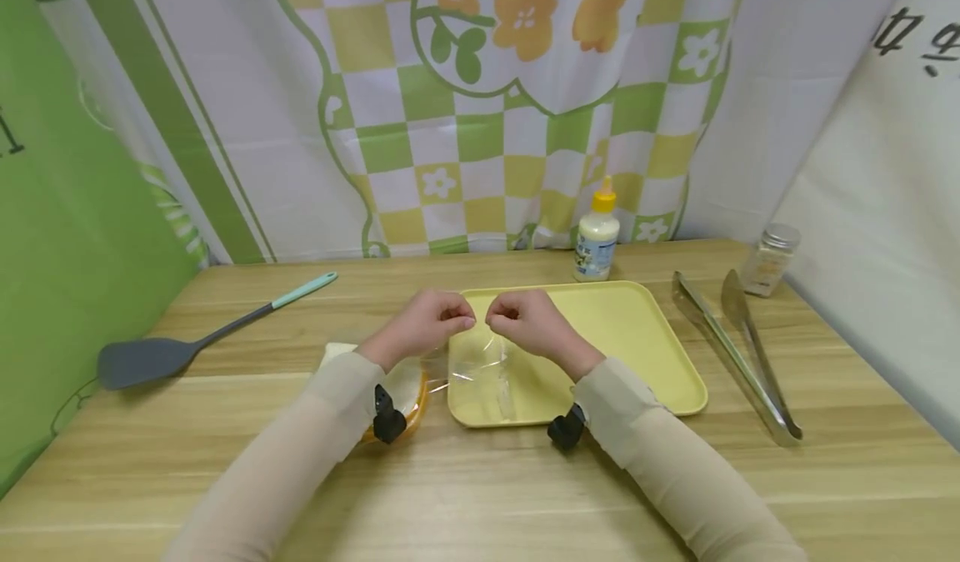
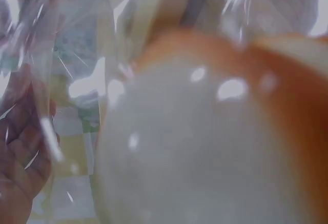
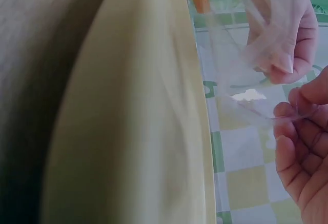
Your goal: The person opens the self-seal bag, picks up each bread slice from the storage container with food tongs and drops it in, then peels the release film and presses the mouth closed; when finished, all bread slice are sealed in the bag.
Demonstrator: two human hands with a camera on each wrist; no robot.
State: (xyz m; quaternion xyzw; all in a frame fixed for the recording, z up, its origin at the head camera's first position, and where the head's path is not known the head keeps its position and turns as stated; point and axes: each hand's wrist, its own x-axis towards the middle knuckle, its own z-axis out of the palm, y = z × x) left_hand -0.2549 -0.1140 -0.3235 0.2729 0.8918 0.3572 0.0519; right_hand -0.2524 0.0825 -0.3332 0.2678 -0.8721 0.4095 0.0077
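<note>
My left hand (image 1: 427,322) and right hand (image 1: 534,324) are raised side by side over the left part of a yellow tray (image 1: 637,353), a small gap between them. Each pinches the edge of a clear plastic bag (image 3: 241,55) between thumb and fingers. The see-through film of the bag hangs down over the tray's left edge. Inside the bag is sliced bread (image 2: 169,142), white with an orange-brown crust. In the head view the bread (image 1: 408,383) lies left of the tray, partly hidden by my left forearm.
A turner (image 1: 150,363) with a mint handle lies at the left. Behind the tray stands a squeeze bottle (image 1: 597,241) with a yellow cap. Metal tongs (image 1: 731,353) lie right of the tray, with a silver-lidded jar (image 1: 770,259) beyond them. Patterned cloth hangs behind the table.
</note>
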